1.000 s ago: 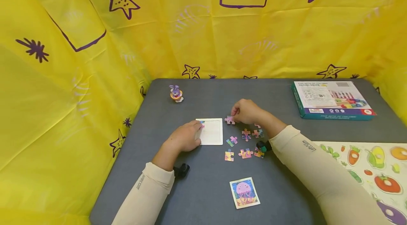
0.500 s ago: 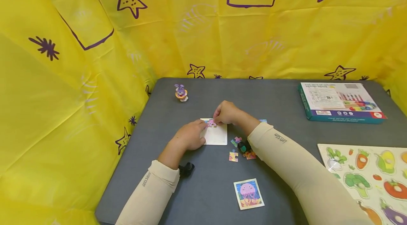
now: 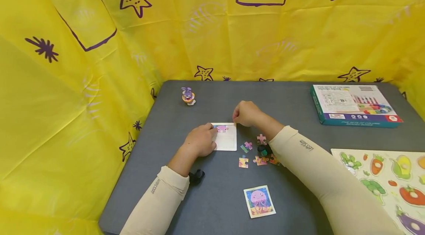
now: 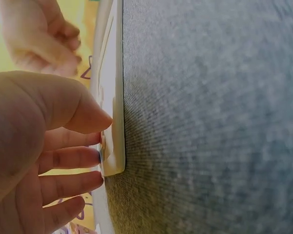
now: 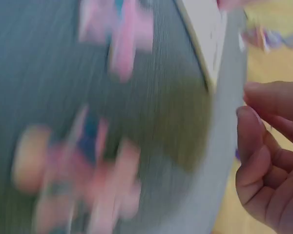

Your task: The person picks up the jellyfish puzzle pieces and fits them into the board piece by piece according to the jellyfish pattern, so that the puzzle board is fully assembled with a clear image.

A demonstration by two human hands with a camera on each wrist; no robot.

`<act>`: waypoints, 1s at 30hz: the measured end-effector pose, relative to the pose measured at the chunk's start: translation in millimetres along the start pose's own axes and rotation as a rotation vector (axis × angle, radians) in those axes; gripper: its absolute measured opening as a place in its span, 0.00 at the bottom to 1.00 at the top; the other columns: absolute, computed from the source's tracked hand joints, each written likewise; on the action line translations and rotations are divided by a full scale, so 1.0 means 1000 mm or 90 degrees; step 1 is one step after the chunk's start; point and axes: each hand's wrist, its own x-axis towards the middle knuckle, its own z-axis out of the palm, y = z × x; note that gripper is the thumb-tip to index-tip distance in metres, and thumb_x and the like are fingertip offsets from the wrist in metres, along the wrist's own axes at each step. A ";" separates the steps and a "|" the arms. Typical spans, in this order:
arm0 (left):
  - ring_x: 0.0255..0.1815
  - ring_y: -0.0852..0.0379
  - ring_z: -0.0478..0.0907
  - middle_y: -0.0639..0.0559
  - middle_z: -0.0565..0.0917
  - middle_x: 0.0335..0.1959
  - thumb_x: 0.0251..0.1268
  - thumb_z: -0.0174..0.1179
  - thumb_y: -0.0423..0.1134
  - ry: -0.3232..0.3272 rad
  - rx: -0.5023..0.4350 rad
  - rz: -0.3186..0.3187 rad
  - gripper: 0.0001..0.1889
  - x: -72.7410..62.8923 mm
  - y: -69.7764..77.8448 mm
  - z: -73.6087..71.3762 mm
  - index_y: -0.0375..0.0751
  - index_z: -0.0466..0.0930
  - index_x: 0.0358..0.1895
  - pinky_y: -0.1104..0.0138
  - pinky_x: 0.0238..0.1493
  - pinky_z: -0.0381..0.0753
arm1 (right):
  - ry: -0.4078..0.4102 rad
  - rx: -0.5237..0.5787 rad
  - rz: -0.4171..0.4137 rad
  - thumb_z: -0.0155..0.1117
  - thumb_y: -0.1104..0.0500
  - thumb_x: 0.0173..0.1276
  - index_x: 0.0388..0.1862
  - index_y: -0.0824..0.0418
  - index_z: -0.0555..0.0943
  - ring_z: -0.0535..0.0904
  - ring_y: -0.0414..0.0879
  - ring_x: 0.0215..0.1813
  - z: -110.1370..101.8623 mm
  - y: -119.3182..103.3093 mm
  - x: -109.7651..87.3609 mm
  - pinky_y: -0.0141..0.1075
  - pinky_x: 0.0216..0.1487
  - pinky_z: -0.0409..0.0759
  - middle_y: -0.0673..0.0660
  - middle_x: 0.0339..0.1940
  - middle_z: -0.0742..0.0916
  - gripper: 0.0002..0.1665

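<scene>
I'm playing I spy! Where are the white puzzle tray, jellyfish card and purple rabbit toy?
Puzzle tray (image 3: pixel 227 142): head view, bare inside.
Jellyfish card (image 3: pixel 259 201): head view, picture's middle.
Rabbit toy (image 3: pixel 188 96): head view, its body.

"Let's Slim" can be read in dark letters near the cuff of the left cream sleeve (image 3: pixel 151 200), and the same words are printed on the right cream sleeve (image 3: pixel 315 168); on the teal front side of the bead-set box (image 3: pixel 356 105), "FIVE SETS OF COLUMN" can be made out, while its smaller print is too blurred to be read
</scene>
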 end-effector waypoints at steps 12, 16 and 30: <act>0.65 0.43 0.72 0.43 0.74 0.66 0.60 0.62 0.40 0.005 0.037 0.017 0.26 0.003 0.005 -0.004 0.38 0.79 0.64 0.53 0.67 0.73 | -0.048 -0.031 0.041 0.75 0.59 0.62 0.44 0.61 0.87 0.80 0.53 0.42 -0.035 0.088 -0.061 0.51 0.50 0.79 0.58 0.38 0.87 0.12; 0.64 0.42 0.72 0.42 0.75 0.64 0.64 0.61 0.43 0.015 0.047 0.021 0.27 0.002 0.009 -0.003 0.36 0.76 0.66 0.53 0.68 0.72 | -0.049 -0.036 0.023 0.76 0.58 0.62 0.43 0.63 0.84 0.78 0.53 0.42 -0.037 0.098 -0.073 0.51 0.51 0.77 0.59 0.37 0.86 0.14; 0.77 0.44 0.66 0.44 0.69 0.76 0.74 0.56 0.46 -0.049 -0.006 0.034 0.30 0.002 0.018 -0.001 0.41 0.67 0.76 0.52 0.76 0.65 | -0.015 0.170 0.057 0.71 0.63 0.66 0.35 0.62 0.87 0.82 0.45 0.28 -0.020 0.058 -0.044 0.35 0.34 0.79 0.55 0.25 0.87 0.02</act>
